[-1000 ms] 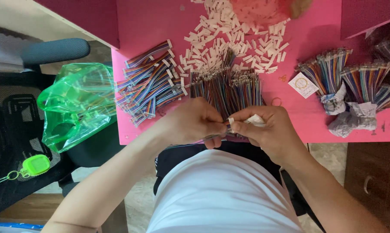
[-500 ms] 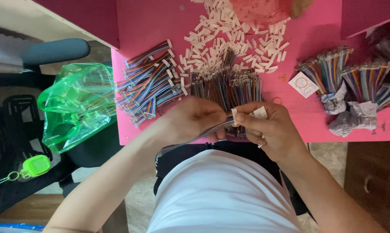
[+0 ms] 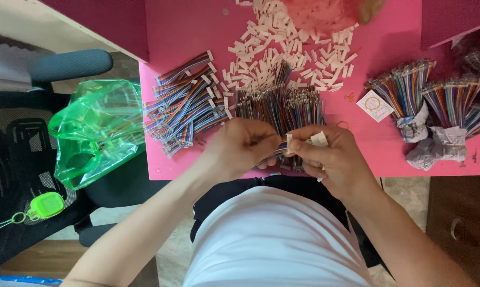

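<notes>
Both hands meet over the near edge of a pink table [image 3: 187, 32]. My left hand [image 3: 242, 146] pinches a short multicoloured ribbon cable [image 3: 279, 151] by its wires. My right hand [image 3: 330, 157] holds a small white plastic connector [image 3: 289, 143] at the cable's end, with another white piece [image 3: 320, 139] between its fingers. Just beyond the hands lies a row of loose coloured ribbon cables with bare metal ends [image 3: 280, 106].
A heap of ribbon cables fitted with white connectors [image 3: 184, 103] lies at the left. Several loose white connectors [image 3: 282, 48] are scattered at the back. Two wrapped cable bundles [image 3: 431, 106] sit at the right. A green plastic bag [image 3: 99, 127] rests on a black chair.
The hands have risen slightly and the white connector now stands at the cable's end between both hands; the left hand shifted its pinch along the wires.
</notes>
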